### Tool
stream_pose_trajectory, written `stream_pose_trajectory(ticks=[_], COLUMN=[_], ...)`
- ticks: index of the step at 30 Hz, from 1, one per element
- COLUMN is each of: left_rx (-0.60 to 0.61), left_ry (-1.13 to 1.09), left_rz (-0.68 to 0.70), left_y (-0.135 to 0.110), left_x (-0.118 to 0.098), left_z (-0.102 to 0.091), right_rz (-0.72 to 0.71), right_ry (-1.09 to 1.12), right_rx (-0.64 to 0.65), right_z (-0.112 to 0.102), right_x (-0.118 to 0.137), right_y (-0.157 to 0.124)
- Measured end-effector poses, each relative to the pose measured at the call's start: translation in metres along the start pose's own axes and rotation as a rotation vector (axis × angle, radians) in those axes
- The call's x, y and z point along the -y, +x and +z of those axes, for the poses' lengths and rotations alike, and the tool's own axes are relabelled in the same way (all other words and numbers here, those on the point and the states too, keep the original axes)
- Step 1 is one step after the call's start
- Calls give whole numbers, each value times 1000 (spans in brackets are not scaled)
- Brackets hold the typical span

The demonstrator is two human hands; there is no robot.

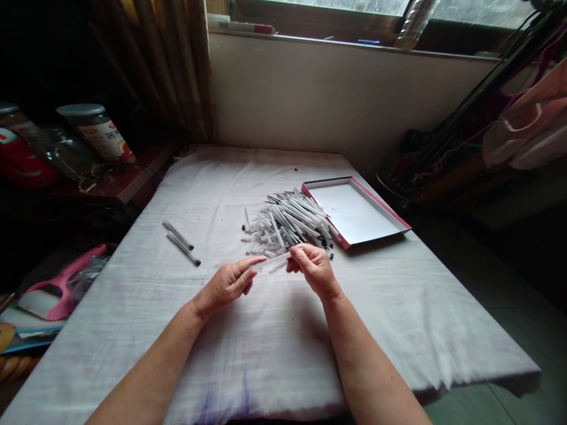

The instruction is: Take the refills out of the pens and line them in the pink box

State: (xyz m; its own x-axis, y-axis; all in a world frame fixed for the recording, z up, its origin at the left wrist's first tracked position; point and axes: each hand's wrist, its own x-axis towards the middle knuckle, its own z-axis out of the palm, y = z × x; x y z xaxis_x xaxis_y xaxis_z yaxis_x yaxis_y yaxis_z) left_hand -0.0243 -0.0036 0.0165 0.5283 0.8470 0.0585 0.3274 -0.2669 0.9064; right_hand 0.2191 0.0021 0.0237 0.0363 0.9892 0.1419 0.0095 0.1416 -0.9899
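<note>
By the pile, our left hand and right hand pinch a likely light, stiff tube, best held at its ends.

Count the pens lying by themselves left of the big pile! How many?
2. One pen lies farther back; the other pen lies beside it, a bit nearer, both on the pale cloth. Neither looks hidden.

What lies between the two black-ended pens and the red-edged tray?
In the head view, a bare stretch of white tablecloth lies nearest the pens, then a heap of loose pen parts reaching the tray.
</note>
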Motion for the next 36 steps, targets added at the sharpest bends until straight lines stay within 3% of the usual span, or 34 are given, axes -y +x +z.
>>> stream_pose_trajectory(ticks=[2, 4, 8, 12, 17, 21, 25, 29, 36], left_rx=[-44, -206, -523, -524, -530, -651, -800, -707, -558], left_ry=[-118, -117, 234, 565, 645, 771, 927, 1016, 1131], left_rz=[-52, -66, -17, 44, 95, 30, -193, -358, -240], left_y=[-2, -1, 15, 26, 21, 7, -13, -25, -26], left_x=[5, 11, 29, 48, 54, 47, 48, 57, 58], left_z=[-8, -14, -12, -5, -9, -33, -65, -78, -77], right_rz=[-61, -117, -199, -309, -299, -341, -433, -519, -578], right_ry=[69, 47, -304, -761, -1067, -1135, -1102, -1064, -976], right_rx=[-204, -333, -339, -380, -393, -381, -400, -411, -384], right_z=[-11, -19, -12, 5, 11, 10, 6, 2, 1], right_x=[-3, -7, -17, -24, -30, -35, -36, -36, -30], right_y=[7, 14, 22, 25, 25, 22, 19, 15, 7])
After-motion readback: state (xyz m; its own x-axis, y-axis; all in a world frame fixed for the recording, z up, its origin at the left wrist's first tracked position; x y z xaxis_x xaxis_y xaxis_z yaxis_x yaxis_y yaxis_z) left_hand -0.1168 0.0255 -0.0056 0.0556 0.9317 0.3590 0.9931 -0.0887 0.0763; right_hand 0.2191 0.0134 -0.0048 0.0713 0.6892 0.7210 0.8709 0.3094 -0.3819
